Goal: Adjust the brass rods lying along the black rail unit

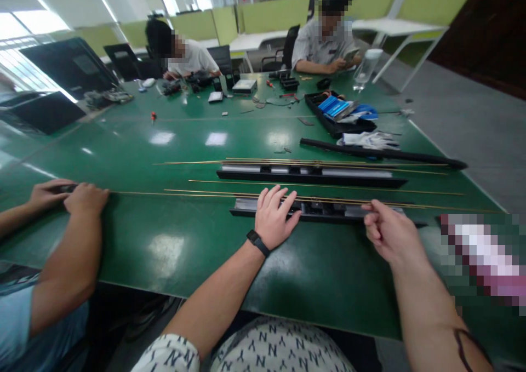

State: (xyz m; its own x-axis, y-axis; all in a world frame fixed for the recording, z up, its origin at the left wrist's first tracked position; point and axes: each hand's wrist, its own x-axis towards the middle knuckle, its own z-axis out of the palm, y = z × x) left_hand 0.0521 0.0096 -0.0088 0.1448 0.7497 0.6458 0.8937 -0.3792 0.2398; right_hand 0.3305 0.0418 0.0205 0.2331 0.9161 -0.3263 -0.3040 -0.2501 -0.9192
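My left hand, with a dark band at its wrist, lies open with fingers spread over the near black channel and the thin brass-coloured rods along it. My right hand is at the channel's right part, fingers curled and fingertips pinched at a thin rod; the exact grip is partly hidden. The near channel has grey inner parts. Behind it lies a similar black channel with more thin rods along its top. Another rod runs between the two channels.
At left, a co-worker's hands hold a rod's far end. A black tube, white gloves and a black tray with blue packs lie behind at right. Two people sit across the green table. A clear cup stands there.
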